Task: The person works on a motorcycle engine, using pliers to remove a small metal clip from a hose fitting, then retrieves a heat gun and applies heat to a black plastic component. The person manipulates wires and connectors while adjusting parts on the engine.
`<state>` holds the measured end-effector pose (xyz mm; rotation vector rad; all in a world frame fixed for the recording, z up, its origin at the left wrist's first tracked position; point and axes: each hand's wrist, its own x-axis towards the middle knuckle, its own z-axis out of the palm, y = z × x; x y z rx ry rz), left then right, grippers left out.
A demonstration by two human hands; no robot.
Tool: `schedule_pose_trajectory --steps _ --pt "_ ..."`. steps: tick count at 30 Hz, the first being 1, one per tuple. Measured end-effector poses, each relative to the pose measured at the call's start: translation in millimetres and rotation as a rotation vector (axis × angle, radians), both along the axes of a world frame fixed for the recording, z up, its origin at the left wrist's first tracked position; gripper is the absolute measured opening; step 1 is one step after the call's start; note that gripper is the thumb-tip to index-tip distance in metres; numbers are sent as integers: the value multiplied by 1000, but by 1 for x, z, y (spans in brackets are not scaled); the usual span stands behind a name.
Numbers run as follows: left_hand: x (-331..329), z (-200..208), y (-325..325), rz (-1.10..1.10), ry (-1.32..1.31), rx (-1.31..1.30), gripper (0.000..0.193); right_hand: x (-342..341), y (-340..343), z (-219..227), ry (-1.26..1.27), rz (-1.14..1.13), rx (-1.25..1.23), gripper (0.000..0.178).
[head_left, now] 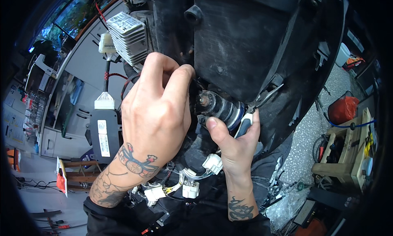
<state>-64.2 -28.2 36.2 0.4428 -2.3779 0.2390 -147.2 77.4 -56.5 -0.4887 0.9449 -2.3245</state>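
Observation:
In the middle, my left hand (155, 101) is bent over with its fingers curled in against the black machine; the fingertips are tucked behind the hand, so what they hold, if anything, is hidden. Just right of it lies a black cylindrical part (219, 107) with a blue ring and a rusty end. My right hand (237, 144) grips a pair of needle-nose pliers (245, 123) by their grey-and-white handles. The slim jaws point up and right, beside a large black plastic panel (241, 35). My right thumb rests close to the cylinder.
White wire connectors (190, 189) hang below my hands. To the left are a finned metal block (130, 35) and a black box (104, 133) plugged into a white connector. A wooden stand (339, 158) and a red container (344, 109) stand on the floor at right.

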Motion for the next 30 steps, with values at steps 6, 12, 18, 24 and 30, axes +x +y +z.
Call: schedule_pose_trajectory --steps 6,12,18,24,30 --pt "0 -6 -7 -60 74 -12 21 2 -1 1 -21 7 -6 53" --pt "-4 -11 -5 -27 79 3 22 2 1 3 -64 -17 43 53" --pt "-4 -13 -7 -33 120 -2 24 2 0 3 -12 -27 86 55" --pt "-4 -17 -8 -12 113 18 26 7 3 -3 -50 0 91 65" --pt "3 -6 -8 -66 160 114 21 4 3 -1 34 -32 99 55"
